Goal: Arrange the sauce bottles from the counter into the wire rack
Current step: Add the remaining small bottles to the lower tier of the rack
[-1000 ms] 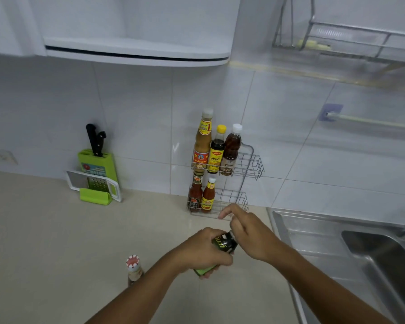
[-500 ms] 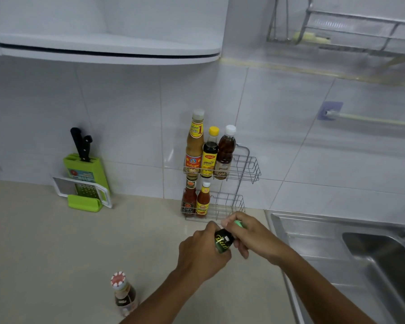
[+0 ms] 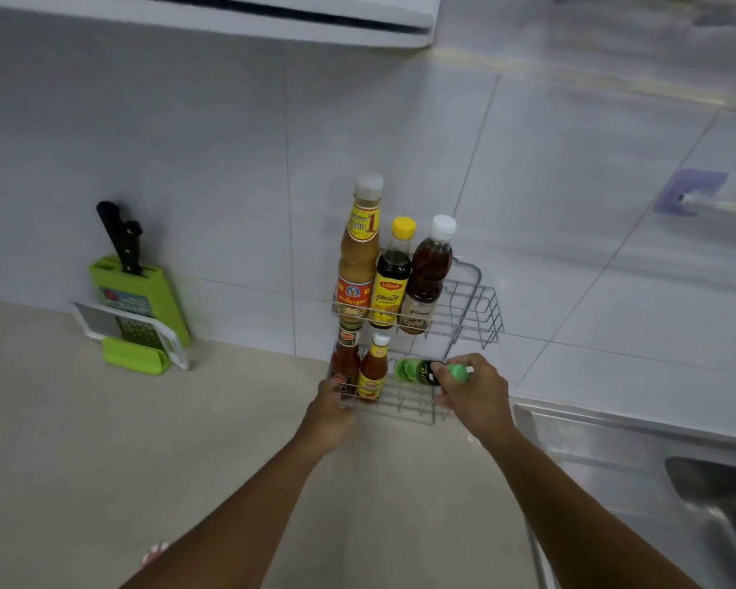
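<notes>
Currently right hand (image 3: 474, 388) grips the green bottle (image 3: 421, 372) sideways, base pointing left over the lower rack (image 3: 404, 408); left hand (image 3: 330, 403) clasps its left edge.

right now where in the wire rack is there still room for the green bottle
Lower tier: bare to the right of the two small red bottles, where the right hand holds the green bottle sideways. Upper tier: right half bare, beside the white-capped bottle. Both tiers' left ends are crowded; the left hand is at the lower left corner.
</notes>
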### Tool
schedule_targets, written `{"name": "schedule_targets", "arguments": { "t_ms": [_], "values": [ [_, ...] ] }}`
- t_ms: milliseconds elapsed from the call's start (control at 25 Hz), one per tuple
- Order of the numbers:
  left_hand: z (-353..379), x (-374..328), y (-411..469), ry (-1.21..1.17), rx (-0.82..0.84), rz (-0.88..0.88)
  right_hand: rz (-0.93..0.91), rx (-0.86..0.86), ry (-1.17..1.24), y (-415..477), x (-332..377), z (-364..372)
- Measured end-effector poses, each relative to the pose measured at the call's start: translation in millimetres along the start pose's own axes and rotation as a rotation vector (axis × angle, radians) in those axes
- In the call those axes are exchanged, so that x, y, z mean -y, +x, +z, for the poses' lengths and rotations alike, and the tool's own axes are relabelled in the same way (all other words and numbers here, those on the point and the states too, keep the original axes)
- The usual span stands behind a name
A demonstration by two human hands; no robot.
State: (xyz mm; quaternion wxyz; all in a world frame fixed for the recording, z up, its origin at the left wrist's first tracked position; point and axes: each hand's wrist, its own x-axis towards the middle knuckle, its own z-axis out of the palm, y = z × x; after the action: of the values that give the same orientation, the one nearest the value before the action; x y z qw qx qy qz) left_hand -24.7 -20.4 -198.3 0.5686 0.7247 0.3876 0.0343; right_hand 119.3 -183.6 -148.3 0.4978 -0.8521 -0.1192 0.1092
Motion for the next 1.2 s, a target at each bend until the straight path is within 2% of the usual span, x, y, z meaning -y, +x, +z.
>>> {"name": "schedule_targets", "arguments": {
  "t_ms": [160, 320, 720, 1080, 1200],
  "values": [
    [-7.0, 5.8, 40.5, 0.009, -0.069, -0.102, -0.061, 0.046, -0.157, 36.0, -20.3, 28.2],
    [-1.8, 12.8, 67.0, 0.035, -0.063, -0.166, -0.144, 0.136, -0.365, 64.0, -31.7, 52.8],
    [5.1, 19.5, 81.3, 0.026, -0.082, -0.102, -0.244, 0.353, -0.582, 80.5, -21.6, 75.9],
    [-23.4, 15.1, 73.4, 0.111, 0.045, -0.156, -0.122, 0.344, -0.513, 69.2, -24.9, 69.5],
    [-60.5, 3.5, 57.2, 0.171, 0.084, -0.141, -0.113, 0.171, -0.435, 43.7, -20.5, 66.5]
  ]
}}
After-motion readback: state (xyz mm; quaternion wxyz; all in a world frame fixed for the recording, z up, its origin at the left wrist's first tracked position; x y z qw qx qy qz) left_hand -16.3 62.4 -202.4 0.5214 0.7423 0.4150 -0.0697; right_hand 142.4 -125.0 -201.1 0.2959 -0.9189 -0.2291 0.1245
